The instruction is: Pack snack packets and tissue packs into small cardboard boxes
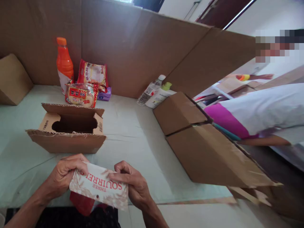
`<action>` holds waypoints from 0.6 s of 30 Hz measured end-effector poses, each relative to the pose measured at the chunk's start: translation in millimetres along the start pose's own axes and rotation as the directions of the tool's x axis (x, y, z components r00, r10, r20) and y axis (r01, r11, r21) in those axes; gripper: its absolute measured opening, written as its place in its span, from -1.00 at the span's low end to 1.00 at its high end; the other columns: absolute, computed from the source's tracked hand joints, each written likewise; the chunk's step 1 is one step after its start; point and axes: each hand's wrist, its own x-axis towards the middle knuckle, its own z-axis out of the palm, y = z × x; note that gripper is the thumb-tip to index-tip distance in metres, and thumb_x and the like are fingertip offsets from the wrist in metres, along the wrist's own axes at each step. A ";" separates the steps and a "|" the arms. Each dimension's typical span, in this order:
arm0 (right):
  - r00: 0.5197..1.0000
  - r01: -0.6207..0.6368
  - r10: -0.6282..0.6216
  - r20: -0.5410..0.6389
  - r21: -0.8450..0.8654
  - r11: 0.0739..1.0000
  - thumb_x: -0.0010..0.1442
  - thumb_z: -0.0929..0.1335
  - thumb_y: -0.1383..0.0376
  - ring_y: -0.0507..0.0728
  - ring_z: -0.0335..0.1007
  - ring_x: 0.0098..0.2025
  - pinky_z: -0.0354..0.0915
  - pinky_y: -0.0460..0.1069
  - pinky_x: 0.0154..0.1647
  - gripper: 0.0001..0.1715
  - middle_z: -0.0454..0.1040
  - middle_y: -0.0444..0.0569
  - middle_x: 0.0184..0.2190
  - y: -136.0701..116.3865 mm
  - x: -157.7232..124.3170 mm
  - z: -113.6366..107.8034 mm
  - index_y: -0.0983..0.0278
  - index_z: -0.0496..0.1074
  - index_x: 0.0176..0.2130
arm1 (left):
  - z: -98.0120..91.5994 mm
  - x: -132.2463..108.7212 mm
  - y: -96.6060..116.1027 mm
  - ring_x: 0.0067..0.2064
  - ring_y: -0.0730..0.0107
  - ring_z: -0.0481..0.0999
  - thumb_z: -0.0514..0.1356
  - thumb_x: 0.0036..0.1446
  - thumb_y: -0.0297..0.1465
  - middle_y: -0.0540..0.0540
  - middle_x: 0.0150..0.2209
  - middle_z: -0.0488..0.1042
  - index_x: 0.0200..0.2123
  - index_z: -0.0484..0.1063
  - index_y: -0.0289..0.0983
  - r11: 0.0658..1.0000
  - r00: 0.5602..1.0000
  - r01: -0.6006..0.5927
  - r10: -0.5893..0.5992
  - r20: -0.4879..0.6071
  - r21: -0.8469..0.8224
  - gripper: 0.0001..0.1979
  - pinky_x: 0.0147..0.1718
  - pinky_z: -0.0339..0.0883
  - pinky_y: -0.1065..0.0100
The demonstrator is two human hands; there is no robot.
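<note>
My left hand point(64, 174) pinches one end of a flat white snack packet point(101, 182), and my right hand point(134, 182) grips its other end. Upside-down red lettering on it reads THREE SQUIRRELS, with leaf-like brown patterns along the edges. Both hands hold it over the table's front edge. Just beyond stands an open cardboard box point(68, 142) with its top flaps raised; its inside is dark. Something red point(82, 202) shows beneath the packet, and I cannot make out what it is.
Behind the box stand an orange drink bottle point(64, 65), red snack bags point(93, 76) and a purple pack point(104, 94). A clear bottle point(150, 90) and a white bottle point(159, 97) lean near the right cardboard wall point(204, 155). Another person point(268, 110) is beyond it.
</note>
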 end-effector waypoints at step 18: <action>0.980 -0.190 0.198 -0.008 0.243 0.951 0.08 0.47 -0.14 0.18 0.48 -0.14 0.42 0.03 -0.12 -0.18 0.53 0.02 -0.12 -3.1 -0.1 -8.2 0.03 0.33 0.24 | 10.9 -14.6 4.3 -0.37 0.61 0.50 0.05 0.10 -0.64 0.06 -0.34 0.47 -0.37 0.51 -0.19 0.960 0.988 -0.026 0.067 -0.140 0.278 -0.70 -0.40 0.34 0.65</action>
